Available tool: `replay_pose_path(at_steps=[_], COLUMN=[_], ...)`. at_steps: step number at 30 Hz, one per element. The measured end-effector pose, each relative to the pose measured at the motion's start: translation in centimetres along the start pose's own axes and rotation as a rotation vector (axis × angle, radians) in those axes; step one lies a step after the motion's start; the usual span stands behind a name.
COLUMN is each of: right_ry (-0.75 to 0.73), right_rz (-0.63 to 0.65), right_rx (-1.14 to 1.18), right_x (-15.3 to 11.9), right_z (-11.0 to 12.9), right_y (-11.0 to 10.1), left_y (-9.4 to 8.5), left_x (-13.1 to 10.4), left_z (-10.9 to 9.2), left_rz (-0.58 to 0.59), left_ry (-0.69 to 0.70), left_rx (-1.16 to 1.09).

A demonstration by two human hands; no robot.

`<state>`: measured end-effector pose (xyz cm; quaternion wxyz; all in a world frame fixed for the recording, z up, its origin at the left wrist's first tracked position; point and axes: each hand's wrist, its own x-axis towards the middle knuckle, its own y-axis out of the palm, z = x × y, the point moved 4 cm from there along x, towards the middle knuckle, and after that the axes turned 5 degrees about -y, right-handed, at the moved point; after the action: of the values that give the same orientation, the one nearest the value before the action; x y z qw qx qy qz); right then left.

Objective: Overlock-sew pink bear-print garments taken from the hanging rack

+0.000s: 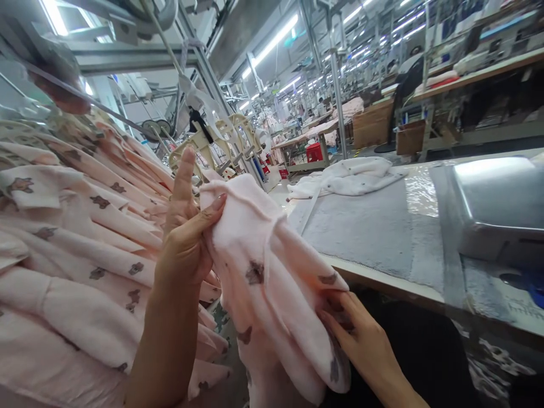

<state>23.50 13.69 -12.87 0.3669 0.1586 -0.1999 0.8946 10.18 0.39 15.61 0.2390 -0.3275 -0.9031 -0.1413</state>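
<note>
— Hands: what is each grip doing?
— Right hand (361, 340) is pinching the pink garment (272, 277) at its low hem; left hand (189, 238) is clamping its top, forefinger raised.
— Garment's lie?
— Hanging lengthwise between them, beside the desk (374, 232).

Your left hand (187, 238) pinches a pink garment's (272, 277) top; your right hand (361, 334) grips its lower edge, beside hanging garments (76, 226) at left.
</note>
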Motion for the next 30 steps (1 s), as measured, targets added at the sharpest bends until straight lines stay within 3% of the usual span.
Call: replay_pose_path(at_steps=[3, 8, 11, 13, 16, 21, 24, 27, 30], right_ry=[0.006, -0.076, -0.036, 0.023, 0.073, 0.038, 0.026, -0.013, -0.019], right_rz=[-0.014, 0.154, 0.063, -0.007, -0.003, 0.124, 0.146, 0.097, -0.09], right_rx=[0.032, 0.127, 0.096, 0.065, 0.065, 0.214, 0.234, 0.208, 0.178], right_x=[0.6, 1.6, 2.0, 2.1, 2.0, 1.7, 1.7, 2.1, 3.0], right_z=[-0.8, 0.7, 0.2, -0.4, -0.3, 1.4, 0.8, 0.2, 1.0], right_y=[1.0, 2.4, 0.0, -2.2, -3.6, 0.2, 1.6, -0.5, -5.7], left_y=[0.8, 1.8, -0.4, -2.2, -2.7, 0.4, 0.9, -1.1, -4.8], left_x=[-0.2, 0.5, 2.3, 3.2, 3.6, 3.3, 4.1, 5.4, 7.0], left_z=[-0.4, 0.5, 1.5, 2.2, 2.2, -0.1, -1.1, -0.7, 0.9], left_rz=[0.012, 0.045, -0.081, -0.186, -0.163, 0.012, 0.037, -0.037, -0.216], left_ry=[0.009, 0.038, 0.109, 0.082, 0.042, 0.123, 0.18, 0.213, 0.22], left_rx=[-0.038, -0.017, -0.006, -0.022, 0.013, 0.012, 0.009, 0.032, 0.054])
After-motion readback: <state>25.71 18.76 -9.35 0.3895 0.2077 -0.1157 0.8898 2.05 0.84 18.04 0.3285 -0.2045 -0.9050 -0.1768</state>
